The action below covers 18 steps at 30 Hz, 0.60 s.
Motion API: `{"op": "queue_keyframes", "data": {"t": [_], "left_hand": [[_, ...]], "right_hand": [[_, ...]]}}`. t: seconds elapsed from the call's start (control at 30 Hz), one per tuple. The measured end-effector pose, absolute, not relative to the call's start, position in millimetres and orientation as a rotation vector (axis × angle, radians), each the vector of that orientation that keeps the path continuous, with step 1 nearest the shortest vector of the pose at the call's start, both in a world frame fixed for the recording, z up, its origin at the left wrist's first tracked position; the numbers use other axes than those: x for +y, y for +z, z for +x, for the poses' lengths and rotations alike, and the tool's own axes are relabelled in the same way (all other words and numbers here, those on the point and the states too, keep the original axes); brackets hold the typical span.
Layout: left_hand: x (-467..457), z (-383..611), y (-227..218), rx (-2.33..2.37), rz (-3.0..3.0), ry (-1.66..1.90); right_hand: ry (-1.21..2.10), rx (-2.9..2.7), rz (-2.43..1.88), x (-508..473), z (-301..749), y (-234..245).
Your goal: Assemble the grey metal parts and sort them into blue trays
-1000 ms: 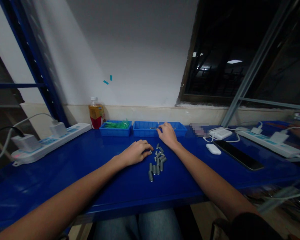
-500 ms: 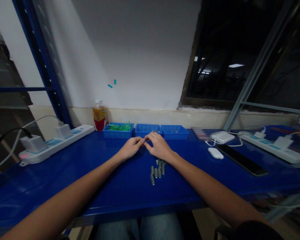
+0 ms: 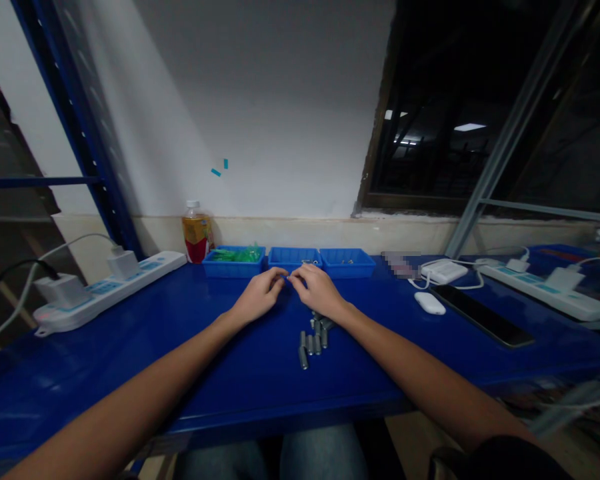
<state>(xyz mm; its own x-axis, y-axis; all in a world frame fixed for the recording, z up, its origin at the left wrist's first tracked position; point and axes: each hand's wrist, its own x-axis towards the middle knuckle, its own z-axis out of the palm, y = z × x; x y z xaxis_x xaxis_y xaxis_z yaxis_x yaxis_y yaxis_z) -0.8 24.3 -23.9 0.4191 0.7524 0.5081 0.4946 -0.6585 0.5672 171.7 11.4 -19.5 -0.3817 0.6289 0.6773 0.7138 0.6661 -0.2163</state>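
Above the blue table, my left hand and my right hand come together fingertip to fingertip. The fingers of both are curled into a pinch, and whatever lies between them is too small or hidden to make out. Close below my right hand is a loose cluster of short grey metal cylinders, partly covered by the wrist. Just behind the hands stand three blue bins: a left bin with green plastic bags, a middle bin and a right bin, the latter two with small metal parts.
A drink bottle stands behind the left bin. Power strips with plugs lie left and right. A dark phone, a white case and a white charger with cables occupy the table's right side.
My left fingers have spread slightly and shifted a little away from the right hand's thumb. The whole view has moved slightly; the metal cylinders stay where they were.
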Motion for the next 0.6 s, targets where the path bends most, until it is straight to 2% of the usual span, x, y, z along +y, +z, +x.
{"op": "queue_keyframes", "data": {"t": [0.3,0.6], "left_hand": [[15.9,0.7,-17.1,1.116,2.546,1.151],[12.5,2.0,-13.7,1.153,2.484,1.084]], "right_hand": [[0.027,-2.074,-1.030,14.1,168.7,-19.6],[-0.213,-2.141,-0.962,5.9,172.6,-13.5]]}}
